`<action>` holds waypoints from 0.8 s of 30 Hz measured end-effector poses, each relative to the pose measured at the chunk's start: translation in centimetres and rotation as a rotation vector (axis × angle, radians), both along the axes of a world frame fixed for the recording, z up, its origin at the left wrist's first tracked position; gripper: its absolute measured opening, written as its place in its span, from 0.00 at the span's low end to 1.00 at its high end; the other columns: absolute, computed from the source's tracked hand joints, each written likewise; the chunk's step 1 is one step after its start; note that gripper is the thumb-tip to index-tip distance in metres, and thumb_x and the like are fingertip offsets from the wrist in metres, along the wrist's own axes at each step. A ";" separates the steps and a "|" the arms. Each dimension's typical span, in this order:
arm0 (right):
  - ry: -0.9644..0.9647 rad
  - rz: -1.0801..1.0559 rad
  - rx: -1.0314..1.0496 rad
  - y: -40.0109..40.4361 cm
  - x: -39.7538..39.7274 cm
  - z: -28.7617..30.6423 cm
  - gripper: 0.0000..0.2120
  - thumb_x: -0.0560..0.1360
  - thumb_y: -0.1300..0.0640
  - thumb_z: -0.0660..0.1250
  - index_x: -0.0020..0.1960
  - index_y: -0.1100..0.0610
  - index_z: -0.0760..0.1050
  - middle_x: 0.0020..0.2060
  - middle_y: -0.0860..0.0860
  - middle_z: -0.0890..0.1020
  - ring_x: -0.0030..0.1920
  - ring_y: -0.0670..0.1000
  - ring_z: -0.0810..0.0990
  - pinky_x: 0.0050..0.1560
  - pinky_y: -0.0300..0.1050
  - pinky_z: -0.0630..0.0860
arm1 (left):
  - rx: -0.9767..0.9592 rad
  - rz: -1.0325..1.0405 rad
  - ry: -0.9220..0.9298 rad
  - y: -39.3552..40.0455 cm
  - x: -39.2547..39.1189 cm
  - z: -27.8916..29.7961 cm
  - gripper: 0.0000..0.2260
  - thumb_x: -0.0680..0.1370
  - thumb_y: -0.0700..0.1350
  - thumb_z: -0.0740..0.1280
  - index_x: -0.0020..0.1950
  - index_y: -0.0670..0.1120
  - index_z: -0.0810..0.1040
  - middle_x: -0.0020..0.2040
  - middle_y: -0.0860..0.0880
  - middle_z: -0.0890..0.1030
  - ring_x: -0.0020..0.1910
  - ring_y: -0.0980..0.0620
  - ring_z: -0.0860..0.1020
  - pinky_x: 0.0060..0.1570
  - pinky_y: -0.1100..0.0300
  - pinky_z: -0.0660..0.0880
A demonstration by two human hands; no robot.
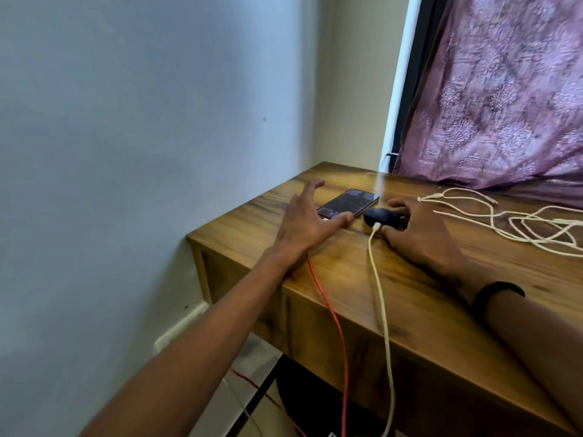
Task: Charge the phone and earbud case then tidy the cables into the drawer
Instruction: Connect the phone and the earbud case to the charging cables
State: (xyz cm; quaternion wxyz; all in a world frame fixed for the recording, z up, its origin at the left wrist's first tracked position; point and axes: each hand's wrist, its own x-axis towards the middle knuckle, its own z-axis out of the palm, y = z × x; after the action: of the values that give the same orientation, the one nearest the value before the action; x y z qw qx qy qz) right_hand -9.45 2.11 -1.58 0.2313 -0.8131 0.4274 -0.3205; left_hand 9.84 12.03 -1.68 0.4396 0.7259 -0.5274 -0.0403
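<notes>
A dark phone (350, 201) lies screen up near the far left corner of the wooden desk (426, 310). A red cable (331, 313) runs from under my left hand up to the phone's near end. My left hand (307, 220) hovers over that end with fingers spread, holding nothing. Beside the phone sits a dark earbud case (380, 217) with a cream cable (381, 298) plugged into its front. My right hand (419, 230) rests around the case, thumb by the plug and fingers touching its far side.
Several loose cream cables (517, 222) lie tangled on the desk at the right. A purple patterned curtain (504, 89) hangs down onto the desk's back edge. A blue wall bounds the left side. Both charging cables drop over the front edge toward the floor.
</notes>
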 end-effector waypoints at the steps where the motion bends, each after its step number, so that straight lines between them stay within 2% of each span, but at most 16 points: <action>1: 0.003 0.007 0.005 0.2 -0.2 -0.1 0.28 0.74 0.57 0.74 0.72 0.52 0.73 0.64 0.53 0.81 0.60 0.53 0.80 0.61 0.45 0.74 | -0.077 0.021 0.042 1.4 -0.3 0.2 0.32 0.73 0.58 0.77 0.74 0.53 0.70 0.65 0.45 0.77 0.62 0.50 0.77 0.59 0.54 0.78; 3: 0.032 0.015 -0.037 0.6 -0.8 0.1 0.27 0.74 0.59 0.73 0.72 0.51 0.73 0.65 0.54 0.81 0.61 0.54 0.80 0.63 0.48 0.75 | -0.347 0.107 0.136 5.5 -1.0 0.5 0.19 0.76 0.53 0.76 0.65 0.52 0.78 0.57 0.52 0.82 0.53 0.56 0.80 0.53 0.59 0.81; 5: 0.069 0.047 -0.097 1.5 -0.9 0.4 0.24 0.75 0.61 0.71 0.70 0.49 0.75 0.62 0.54 0.82 0.59 0.56 0.80 0.62 0.47 0.74 | -0.624 0.292 0.218 10.8 -1.8 -1.1 0.06 0.78 0.48 0.74 0.53 0.48 0.82 0.44 0.56 0.83 0.43 0.60 0.81 0.43 0.67 0.78; 6: 0.092 0.074 -0.115 2.0 -1.1 0.7 0.23 0.75 0.62 0.70 0.68 0.48 0.77 0.60 0.53 0.83 0.57 0.55 0.80 0.59 0.45 0.72 | -0.707 0.393 0.275 13.2 -2.2 -2.6 0.04 0.79 0.46 0.73 0.48 0.46 0.82 0.39 0.56 0.82 0.38 0.62 0.79 0.40 0.69 0.75; 7: 0.119 0.106 -0.120 2.5 -1.0 0.7 0.22 0.76 0.63 0.69 0.67 0.46 0.78 0.58 0.52 0.83 0.55 0.54 0.80 0.58 0.44 0.71 | -0.733 0.492 0.368 15.8 -2.5 -5.0 0.07 0.80 0.46 0.71 0.44 0.46 0.81 0.36 0.55 0.79 0.35 0.62 0.76 0.37 0.68 0.73; 8: 0.136 0.130 -0.128 2.6 -1.0 0.8 0.22 0.76 0.63 0.69 0.67 0.45 0.79 0.57 0.51 0.82 0.54 0.53 0.79 0.58 0.44 0.70 | -0.719 0.581 0.489 17.8 -2.7 -7.7 0.09 0.81 0.47 0.70 0.43 0.45 0.80 0.35 0.53 0.78 0.33 0.62 0.74 0.35 0.67 0.72; 10: 0.133 0.145 -0.133 2.7 -0.6 0.6 0.23 0.76 0.64 0.69 0.67 0.47 0.78 0.60 0.54 0.82 0.57 0.56 0.80 0.59 0.47 0.72 | -0.623 0.798 0.703 21.0 -2.1 -14.1 0.12 0.82 0.50 0.68 0.45 0.43 0.81 0.38 0.47 0.79 0.35 0.57 0.75 0.35 0.62 0.72; 13: 0.147 0.091 -0.145 2.4 -0.5 0.4 0.26 0.75 0.63 0.69 0.72 0.53 0.73 0.67 0.59 0.78 0.65 0.62 0.77 0.66 0.54 0.72 | -0.383 1.039 0.984 23.2 -0.5 -21.6 0.20 0.79 0.59 0.69 0.50 0.41 0.79 0.44 0.42 0.80 0.45 0.41 0.78 0.46 0.49 0.75; 15: 0.164 0.067 -0.116 2.3 -0.3 0.4 0.28 0.75 0.61 0.70 0.74 0.53 0.70 0.69 0.60 0.77 0.67 0.63 0.76 0.69 0.60 0.73 | -0.240 1.025 1.101 23.2 -0.3 -24.5 0.30 0.76 0.65 0.68 0.55 0.37 0.78 0.51 0.33 0.80 0.51 0.33 0.79 0.54 0.40 0.77; 16: 0.173 0.064 -0.106 2.3 -0.3 0.4 0.28 0.75 0.60 0.70 0.75 0.53 0.69 0.69 0.60 0.76 0.67 0.63 0.76 0.69 0.61 0.73 | -0.195 0.964 1.149 23.0 -0.4 -25.6 0.31 0.76 0.66 0.68 0.57 0.37 0.78 0.54 0.32 0.80 0.53 0.32 0.79 0.55 0.39 0.77; 20: 0.196 0.054 -0.107 1.9 -0.2 0.2 0.28 0.77 0.58 0.70 0.75 0.50 0.68 0.68 0.60 0.77 0.65 0.62 0.77 0.68 0.60 0.73 | -0.157 0.686 1.250 21.9 -0.6 -25.8 0.16 0.80 0.57 0.68 0.56 0.45 0.81 0.55 0.42 0.82 0.54 0.44 0.79 0.53 0.50 0.74; 24: 0.223 0.068 -0.084 1.8 0.0 0.2 0.28 0.78 0.58 0.69 0.75 0.49 0.66 0.68 0.60 0.76 0.64 0.62 0.77 0.65 0.60 0.73 | -0.231 0.602 1.250 21.1 -0.6 -25.4 0.16 0.80 0.56 0.69 0.58 0.45 0.83 0.53 0.45 0.84 0.53 0.45 0.80 0.45 0.54 0.76</action>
State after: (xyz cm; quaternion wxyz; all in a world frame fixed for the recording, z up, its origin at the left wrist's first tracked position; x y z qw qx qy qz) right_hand -9.45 3.88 -1.39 0.1589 -0.8665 0.4091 -0.2378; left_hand 9.28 33.17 -27.08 0.7268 0.6297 0.0473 -0.2702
